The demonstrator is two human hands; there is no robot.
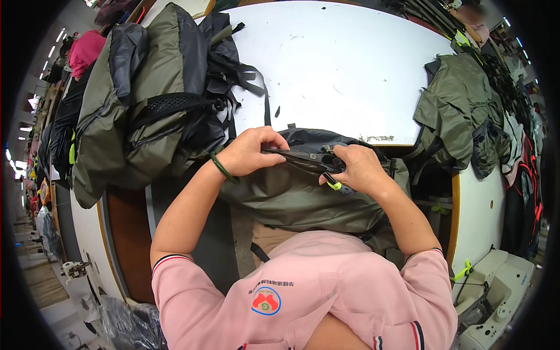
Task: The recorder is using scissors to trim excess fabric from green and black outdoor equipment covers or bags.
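Note:
An olive-green and black fabric bag (303,198) lies across my lap against the table's front edge. My left hand (251,153) is closed, pinching the dark edge of the bag's opening between thumb and fingers. At the other end of that edge, my right hand (360,168) is closed around a small dark tool (345,189) with a yellow-green band. Most of the tool is hidden in the palm, so its exact kind does not show. The dark edge stretches between both hands.
A big heap of olive and black bags (157,105) with loose straps covers the table's left side. Another olive bag (452,111) hangs over the right edge. The white tabletop (344,64) has dark scraps on it. A sewing machine (496,303) stands at lower right.

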